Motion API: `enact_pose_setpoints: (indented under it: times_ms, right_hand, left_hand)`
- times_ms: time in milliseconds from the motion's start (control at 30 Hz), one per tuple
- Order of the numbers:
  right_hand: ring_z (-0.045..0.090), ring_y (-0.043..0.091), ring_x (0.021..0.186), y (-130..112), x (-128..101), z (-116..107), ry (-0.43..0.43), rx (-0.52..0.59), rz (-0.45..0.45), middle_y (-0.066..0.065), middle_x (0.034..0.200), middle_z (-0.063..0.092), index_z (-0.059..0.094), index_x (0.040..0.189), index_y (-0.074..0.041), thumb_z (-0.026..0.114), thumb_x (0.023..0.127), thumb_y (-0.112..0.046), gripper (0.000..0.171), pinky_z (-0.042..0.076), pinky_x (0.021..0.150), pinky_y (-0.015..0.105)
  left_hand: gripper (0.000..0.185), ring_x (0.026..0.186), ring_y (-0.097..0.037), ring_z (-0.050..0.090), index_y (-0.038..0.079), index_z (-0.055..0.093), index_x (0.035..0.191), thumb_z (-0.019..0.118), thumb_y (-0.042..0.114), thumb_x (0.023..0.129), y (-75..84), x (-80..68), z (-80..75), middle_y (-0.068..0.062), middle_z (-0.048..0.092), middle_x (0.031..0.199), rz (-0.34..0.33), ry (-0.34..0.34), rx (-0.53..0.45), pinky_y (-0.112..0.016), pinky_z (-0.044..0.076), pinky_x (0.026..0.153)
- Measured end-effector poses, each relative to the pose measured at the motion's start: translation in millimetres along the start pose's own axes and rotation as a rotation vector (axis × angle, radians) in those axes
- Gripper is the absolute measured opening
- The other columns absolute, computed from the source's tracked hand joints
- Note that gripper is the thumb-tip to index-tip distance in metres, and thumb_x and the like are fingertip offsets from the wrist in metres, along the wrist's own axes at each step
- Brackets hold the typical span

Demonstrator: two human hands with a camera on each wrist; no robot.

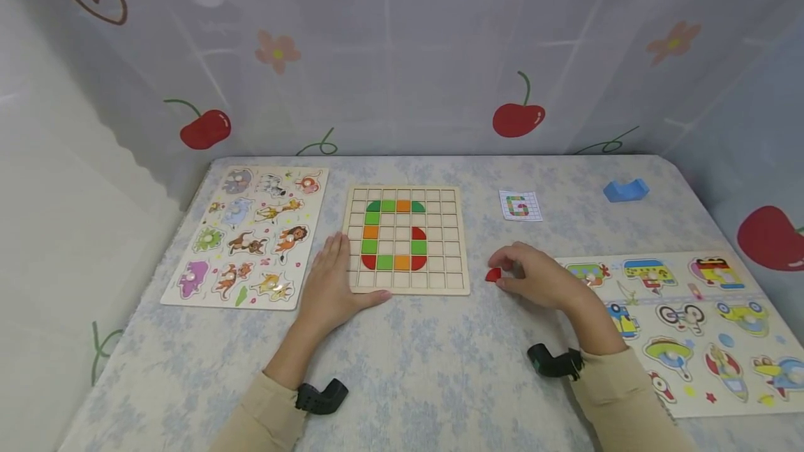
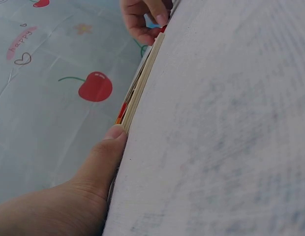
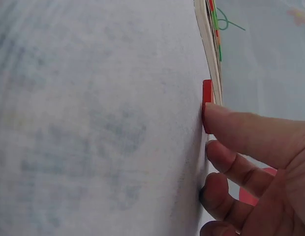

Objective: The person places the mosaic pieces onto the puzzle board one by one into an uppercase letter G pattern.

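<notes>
A person sits at a table (image 1: 440,368) covered in a pale blue floral cloth, both hands resting on it. The right hand (image 1: 540,276) lies with fingers curled, its fingertips (image 3: 211,112) touching a small red tile (image 1: 493,274) that sits flat on the cloth; in the right wrist view the index fingertip presses against the tile's edge, and whether the thumb closes on the other side cannot be told. Just left of that tile is a square wooden grid board (image 1: 407,240) — its cells hold green, orange and red tiles forming the letter G. The left hand (image 1: 331,284) lies flat with fingers straight and together, its fingers against the board's left edge and the thumb (image 2: 110,142) along the near edge at the near left corner, holding nothing. Beyond the right hand, farther from the person, lies a small pattern card (image 1: 520,206) printed with the same G on a grid. Farther right of the card sits a blue block (image 1: 625,190). Under the right forearm and spreading to its right is a peg puzzle of vehicles (image 1: 697,326); left of the left hand lies a peg puzzle of animals (image 1: 248,236). Behind the table hangs a translucent curtain (image 1: 402,47) printed with cherries, hearts and flowers; in the left wrist view a pink patch on it reads "happy". A black wrist camera mount (image 1: 320,396) is strapped at each sleeve cuff.
</notes>
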State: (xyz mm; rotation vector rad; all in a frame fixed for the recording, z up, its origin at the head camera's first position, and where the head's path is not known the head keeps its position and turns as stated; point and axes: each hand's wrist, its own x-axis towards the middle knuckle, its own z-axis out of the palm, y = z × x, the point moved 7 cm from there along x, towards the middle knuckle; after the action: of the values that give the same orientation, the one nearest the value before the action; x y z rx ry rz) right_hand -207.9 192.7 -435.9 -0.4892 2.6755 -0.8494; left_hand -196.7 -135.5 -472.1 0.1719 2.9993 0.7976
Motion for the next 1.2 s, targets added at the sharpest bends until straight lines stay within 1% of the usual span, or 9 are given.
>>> enact_pose_setpoints:
  times_ms: [100, 267, 367, 500, 600, 733, 933, 1200]
  right_hand:
    - [0.052, 0.021, 0.097, -0.3, 1.1, -0.7, 0.005, 0.005, 0.013, 0.005, 0.104, 0.059, 0.066, 0.113, -0.010, 0.074, 0.088, -0.014, 0.026, 0.046, 0.084, 0.039]
    - [0.052, 0.021, 0.096, -0.5, 3.0, -0.8, 0.004, 0.025, 0.030, 0.005, 0.103, 0.060, 0.066, 0.103, -0.012, 0.076, 0.087, -0.014, 0.019, 0.045, 0.084, 0.037]
    - [0.052, 0.020, 0.088, -0.7, 5.3, -0.4, -0.006, 0.058, 0.041, 0.004, 0.100, 0.061, 0.063, 0.099, -0.013, 0.076, 0.086, -0.013, 0.018, 0.045, 0.076, 0.034]
    - [0.051, 0.018, 0.073, -0.7, 9.6, 1.9, -0.016, 0.114, 0.061, 0.003, 0.093, 0.063, 0.062, 0.097, -0.014, 0.077, 0.085, -0.012, 0.019, 0.044, 0.064, 0.029]
    - [0.051, 0.019, 0.070, -0.1, 13.3, 3.6, -0.014, 0.146, 0.059, 0.003, 0.091, 0.062, 0.062, 0.096, -0.014, 0.076, 0.086, -0.012, 0.018, 0.046, 0.062, 0.028]
    - [0.053, 0.019, 0.070, -1.6, 20.2, 2.2, 0.013, 0.186, 0.030, 0.004, 0.092, 0.062, 0.062, 0.098, -0.014, 0.074, 0.088, -0.012, 0.016, 0.047, 0.064, 0.028]
    - [0.053, 0.021, 0.074, -15.9, 39.7, 1.2, 0.064, 0.237, 0.007, 0.006, 0.094, 0.063, 0.063, 0.101, -0.013, 0.072, 0.090, -0.014, 0.014, 0.046, 0.066, 0.029]
    - [0.055, 0.022, 0.079, -42.3, 74.0, 16.0, 0.064, 0.307, 0.034, 0.007, 0.097, 0.062, 0.062, 0.104, -0.013, 0.071, 0.091, -0.017, 0.016, 0.047, 0.067, 0.029]
  left_hand:
    - [0.134, 0.157, -0.028, 0.004, 0.002, 0.013, 0.159, 0.073, 0.078, 0.066, -0.4, -0.1, -0.3, -0.013, 0.009, 0.168, 0.001, 0.000, -0.003, -0.048, 0.010, 0.127]
    - [0.134, 0.157, -0.028, 0.004, 0.003, 0.013, 0.159, 0.073, 0.079, 0.066, -0.9, 0.3, -0.6, -0.013, 0.009, 0.168, 0.004, 0.004, -0.003, -0.048, 0.010, 0.127]
    - [0.134, 0.157, -0.028, 0.004, 0.003, 0.013, 0.159, 0.073, 0.079, 0.066, -1.3, 0.5, -0.3, -0.012, 0.009, 0.168, 0.001, 0.003, -0.005, -0.048, 0.010, 0.127]
    - [0.134, 0.157, -0.027, 0.003, 0.003, 0.013, 0.159, 0.073, 0.078, 0.065, -1.7, 0.4, 0.2, -0.012, 0.008, 0.168, -0.005, -0.004, -0.007, -0.047, 0.009, 0.127]
    - [0.135, 0.157, -0.027, 0.003, 0.003, 0.013, 0.159, 0.073, 0.079, 0.064, -1.5, 0.3, 0.1, -0.012, 0.008, 0.168, -0.007, -0.003, -0.007, -0.047, 0.010, 0.127]
    - [0.136, 0.157, -0.027, 0.003, 0.004, 0.012, 0.159, 0.073, 0.080, 0.064, -0.8, 0.3, -0.6, -0.011, 0.008, 0.168, -0.006, 0.000, -0.008, -0.048, 0.010, 0.127]
    - [0.135, 0.157, -0.027, 0.003, 0.004, 0.011, 0.159, 0.073, 0.079, 0.065, -0.2, 0.3, -1.8, -0.012, 0.007, 0.168, -0.003, -0.001, -0.007, -0.048, 0.010, 0.127]
    - [0.134, 0.157, -0.027, 0.003, 0.003, 0.013, 0.159, 0.073, 0.079, 0.065, -0.2, -0.6, -1.0, -0.012, 0.008, 0.168, -0.005, -0.003, -0.014, -0.047, 0.011, 0.127]
